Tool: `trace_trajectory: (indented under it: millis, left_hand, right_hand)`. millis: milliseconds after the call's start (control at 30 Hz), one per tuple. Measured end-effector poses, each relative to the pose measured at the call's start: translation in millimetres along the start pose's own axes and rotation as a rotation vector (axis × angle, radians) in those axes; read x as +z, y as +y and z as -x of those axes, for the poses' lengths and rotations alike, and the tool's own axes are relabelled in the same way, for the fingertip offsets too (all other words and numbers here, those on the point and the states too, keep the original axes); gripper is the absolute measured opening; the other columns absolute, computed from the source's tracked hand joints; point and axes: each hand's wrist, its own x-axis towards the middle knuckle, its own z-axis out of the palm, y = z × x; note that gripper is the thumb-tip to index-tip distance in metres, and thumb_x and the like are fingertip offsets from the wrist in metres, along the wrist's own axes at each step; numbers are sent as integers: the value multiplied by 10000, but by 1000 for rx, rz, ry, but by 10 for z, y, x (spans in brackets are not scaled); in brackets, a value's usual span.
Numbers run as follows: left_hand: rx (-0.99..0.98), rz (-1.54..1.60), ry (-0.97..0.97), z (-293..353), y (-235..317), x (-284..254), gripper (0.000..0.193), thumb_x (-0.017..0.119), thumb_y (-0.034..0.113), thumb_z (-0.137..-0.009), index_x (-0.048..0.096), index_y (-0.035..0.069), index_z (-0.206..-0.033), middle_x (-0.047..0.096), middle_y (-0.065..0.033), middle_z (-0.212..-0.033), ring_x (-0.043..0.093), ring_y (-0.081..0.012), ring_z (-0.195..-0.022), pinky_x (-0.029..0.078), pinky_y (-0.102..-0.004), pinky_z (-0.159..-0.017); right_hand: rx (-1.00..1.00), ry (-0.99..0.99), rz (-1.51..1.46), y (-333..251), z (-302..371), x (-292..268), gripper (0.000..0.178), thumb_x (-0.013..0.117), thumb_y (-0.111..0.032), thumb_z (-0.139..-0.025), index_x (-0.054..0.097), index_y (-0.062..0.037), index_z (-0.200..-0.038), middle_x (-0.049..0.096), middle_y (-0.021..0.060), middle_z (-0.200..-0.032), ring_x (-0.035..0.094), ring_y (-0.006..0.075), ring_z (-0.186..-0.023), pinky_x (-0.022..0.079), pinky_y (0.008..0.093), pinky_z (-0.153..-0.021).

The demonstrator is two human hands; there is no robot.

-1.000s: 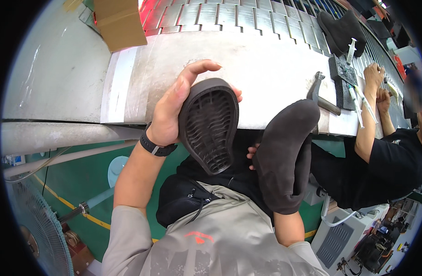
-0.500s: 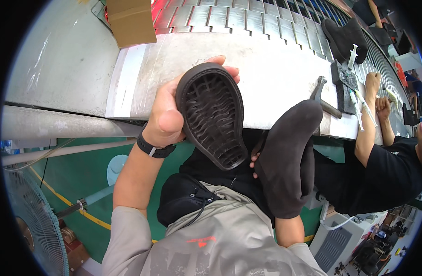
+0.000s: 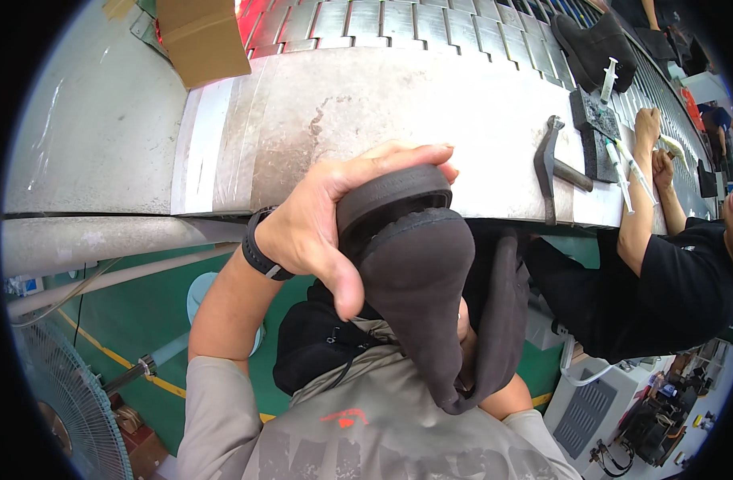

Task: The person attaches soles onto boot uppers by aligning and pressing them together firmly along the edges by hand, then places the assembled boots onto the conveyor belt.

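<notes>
My left hand (image 3: 314, 216) grips a black rubber shoe sole (image 3: 386, 196) by its rounded toe end, thumb on the near side and fingers over the far edge. Right below it is a dark brown suede-like boot upper (image 3: 422, 288), its toe up against the sole's inner side; whether they touch all round cannot be seen. My right hand (image 3: 464, 326) holds the boot from behind, with most of its fingers hidden by the shaft. A hammer (image 3: 547, 168) lies on the pale worktop (image 3: 478, 120) to the right of both hands.
A black block (image 3: 594, 136) with several syringes (image 3: 622, 176) sits right of the hammer. Another dark boot (image 3: 594, 52) stands by the metal slat conveyor (image 3: 414, 24). A cardboard box (image 3: 205, 44) is far left, a fan (image 3: 66, 408) low left. A co-worker (image 3: 662, 288) sits at right.
The sole has tipped over, so its ridged face no longer shows. The boot has swung left and its toe has come up to the sole. My left hand has shifted slightly down and right.
</notes>
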Motion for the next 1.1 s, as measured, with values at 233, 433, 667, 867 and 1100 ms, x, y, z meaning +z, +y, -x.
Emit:
trace_trajectory:
  millis: [233,433,667,867,1100]
  left_hand:
    - [143,-87,-127,33,-23,-69,1329,1069,460,-527,474,-92,-1579,586,-302,-1458,609,-367,-1325,506,-487,-1107]
    - [204,-95,-171,0,-73,-90,1273,1048,439,-561,487,-99,-1569,599,-321,-1434,611,-390,-1310,506,-518,-1095]
    - [220,-98,-189,-8,-86,-96,1231,1028,422,-594,486,-103,-1567,586,-339,-1441,608,-402,-1308,512,-526,-1087]
    - [221,-106,-213,-18,-84,-119,1224,1028,403,-598,481,-98,-1573,576,-345,-1446,593,-422,-1334,512,-537,-1084]
    - [237,-77,-221,-20,-124,-114,1229,1027,394,-595,476,-95,-1579,558,-357,-1458,585,-436,-1352,510,-552,-1083]
  right_hand:
    - [-133,-169,447,-159,-16,-156,835,615,-348,-1088,176,28,-1690,357,209,-1660,411,263,-1534,338,394,-1286]
    - [-151,-248,437,36,12,-205,821,606,-348,-1093,182,20,-1692,350,200,-1670,400,263,-1543,324,395,-1294]
    - [-159,-287,415,132,10,-238,805,595,-350,-1099,190,10,-1695,342,190,-1681,387,263,-1554,308,397,-1302]
    - [-157,-300,401,176,16,-252,792,586,-350,-1104,197,1,-1697,336,182,-1691,376,262,-1563,294,399,-1310]
    - [-155,-309,391,218,18,-278,776,576,-352,-1110,204,-9,-1699,328,172,-1703,364,262,-1573,278,401,-1318]
